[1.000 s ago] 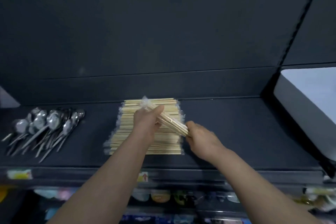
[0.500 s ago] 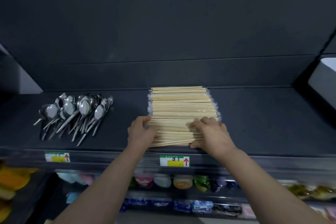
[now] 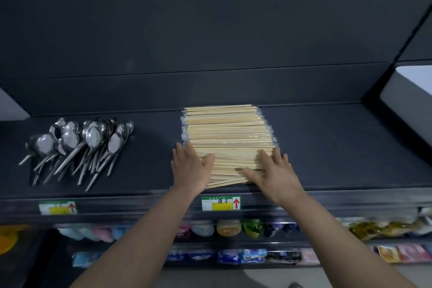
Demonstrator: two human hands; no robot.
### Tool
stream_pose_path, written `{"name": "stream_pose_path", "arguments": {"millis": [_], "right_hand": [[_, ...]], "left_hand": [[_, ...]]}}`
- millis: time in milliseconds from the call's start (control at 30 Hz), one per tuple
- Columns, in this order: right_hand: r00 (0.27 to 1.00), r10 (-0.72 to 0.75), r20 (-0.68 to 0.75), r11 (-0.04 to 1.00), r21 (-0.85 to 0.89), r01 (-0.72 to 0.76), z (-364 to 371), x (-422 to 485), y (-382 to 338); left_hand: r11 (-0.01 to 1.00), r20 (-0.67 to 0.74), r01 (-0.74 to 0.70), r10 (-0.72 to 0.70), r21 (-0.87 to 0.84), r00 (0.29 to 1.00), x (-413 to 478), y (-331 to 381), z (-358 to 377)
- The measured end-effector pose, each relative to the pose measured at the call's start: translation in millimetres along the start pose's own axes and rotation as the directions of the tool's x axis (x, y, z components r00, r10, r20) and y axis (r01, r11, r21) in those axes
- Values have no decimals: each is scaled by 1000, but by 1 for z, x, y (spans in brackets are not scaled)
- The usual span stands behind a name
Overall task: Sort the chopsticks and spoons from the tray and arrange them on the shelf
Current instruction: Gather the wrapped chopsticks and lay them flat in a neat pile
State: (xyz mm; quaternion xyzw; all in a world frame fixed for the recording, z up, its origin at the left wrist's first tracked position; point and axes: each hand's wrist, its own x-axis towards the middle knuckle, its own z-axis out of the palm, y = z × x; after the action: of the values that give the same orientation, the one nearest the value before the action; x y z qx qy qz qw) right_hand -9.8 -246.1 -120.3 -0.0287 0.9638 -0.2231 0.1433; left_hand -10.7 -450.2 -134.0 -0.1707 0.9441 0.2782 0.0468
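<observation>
A flat stack of pale wooden chopsticks [image 3: 228, 133] in clear wrappers lies in the middle of the dark shelf [image 3: 327, 147]. My left hand [image 3: 190, 167] lies flat with straight fingers against the stack's near left end. My right hand [image 3: 274, 169] lies flat on the near right end, fingers spread. The nearest chopsticks sit slightly askew between my hands. A heap of metal spoons [image 3: 77, 145] lies on the same shelf to the left, bowls pointing away from me. No tray is in view.
Two price labels with red arrows, one [image 3: 221, 203] below the chopsticks and one [image 3: 58, 207] below the spoons, sit on the shelf's front edge. Lower shelves hold colourful packaged goods [image 3: 233, 229]. A dark back wall rises behind the shelf.
A second ago both hands held a wrapped bundle above the stack. It has been laid down, and my fingers have uncurled to lie flat at the stack's near ends.
</observation>
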Motion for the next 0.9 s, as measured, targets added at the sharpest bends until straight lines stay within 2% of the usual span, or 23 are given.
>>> {"name": "stream_pose_path", "arguments": {"millis": [67,200,400,600,733,900], "right_hand": [[1000,17,-19,1000,0,-17,1,3,-1],[996,-14,-90,992,-126,2,-2,10,-4],[959,-282,-21,934,-234,269,-20,42,-5],[948,-314,47,920,-233,316,-34,87,-14],[945,-318,81,915,-234,328,-35,110,-25],[952,-298,75,915,-261,307,-32,142,-40]], "left_hand": [[999,-4,14,-14,31,1000,2,-1,0],[993,-35,2,2,119,999,9,2,2],[991,-109,8,7,135,994,38,11,-5],[997,-83,24,-29,-71,996,76,9,-23],[989,-78,54,-65,-138,995,102,3,-27],[986,-23,28,-32,-164,999,138,4,-31]]}}
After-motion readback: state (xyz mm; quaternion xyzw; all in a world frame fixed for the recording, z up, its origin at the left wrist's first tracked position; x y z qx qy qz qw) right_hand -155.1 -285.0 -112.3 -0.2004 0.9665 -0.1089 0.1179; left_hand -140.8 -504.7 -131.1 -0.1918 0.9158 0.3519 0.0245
